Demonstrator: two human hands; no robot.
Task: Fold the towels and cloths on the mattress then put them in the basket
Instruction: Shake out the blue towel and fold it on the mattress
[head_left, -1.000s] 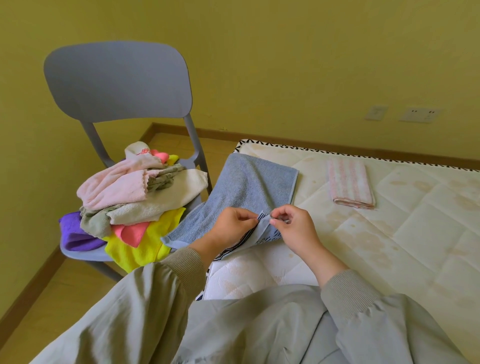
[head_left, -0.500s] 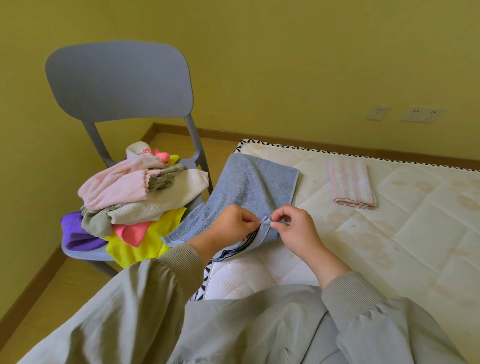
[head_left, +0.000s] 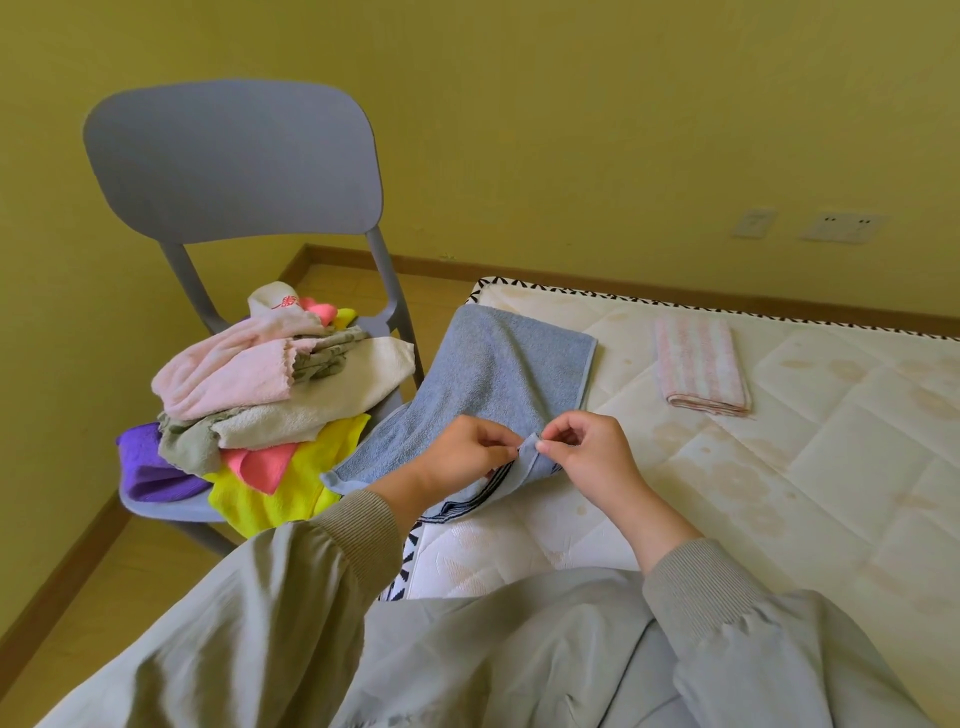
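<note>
A blue-grey towel (head_left: 498, 379) with dark stripes at its near end lies across the left corner of the mattress (head_left: 779, 467), partly hanging over the edge. My left hand (head_left: 462, 452) and my right hand (head_left: 587, 447) both pinch the towel's near corner between thumb and fingertips, almost touching each other. A folded pink-and-white striped cloth (head_left: 698, 364) lies flat further back on the mattress. No basket is in view.
A grey plastic chair (head_left: 234, 166) stands left of the mattress, its seat heaped with several unfolded cloths (head_left: 260, 410) in pink, cream, yellow, purple and green. Yellow walls with sockets (head_left: 841, 226) enclose the corner. Wooden floor shows at the lower left.
The pinched corner of the blue-grey towel has been gathered a little tighter between my fingers. My hands stayed in nearly the same place.
</note>
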